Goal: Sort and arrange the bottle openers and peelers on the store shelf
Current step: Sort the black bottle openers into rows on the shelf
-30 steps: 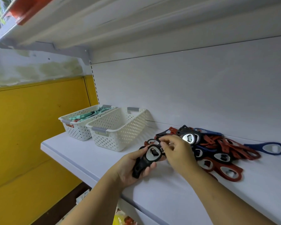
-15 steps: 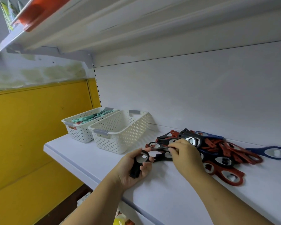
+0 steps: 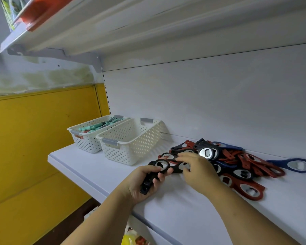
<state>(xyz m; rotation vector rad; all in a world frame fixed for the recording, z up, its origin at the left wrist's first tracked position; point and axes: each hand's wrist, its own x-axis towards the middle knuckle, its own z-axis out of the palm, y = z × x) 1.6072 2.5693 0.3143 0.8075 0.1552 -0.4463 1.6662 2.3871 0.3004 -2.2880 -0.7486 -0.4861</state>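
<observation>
Your left hand [image 3: 140, 184] lies at the front of the white shelf [image 3: 193, 214], fingers curled round a few black bottle openers [image 3: 160, 165] held together, their ringed heads pointing up towards the back panel. Your right hand [image 3: 200, 172] lies just beside it, palm down, fingers stretched over the near edge of the pile of bottle openers [image 3: 265, 165]. Whether those fingers pinch one cannot be told from here. The pile is a loose heap of red, black and blue openers on the shelf, with one blue opener [image 3: 279, 161] lying by itself at its right. To the left stand two white baskets side by side, the nearer basket [image 3: 136, 144] and the farther basket [image 3: 88, 144], which holds teal peelers [image 3: 94, 127].
</observation>
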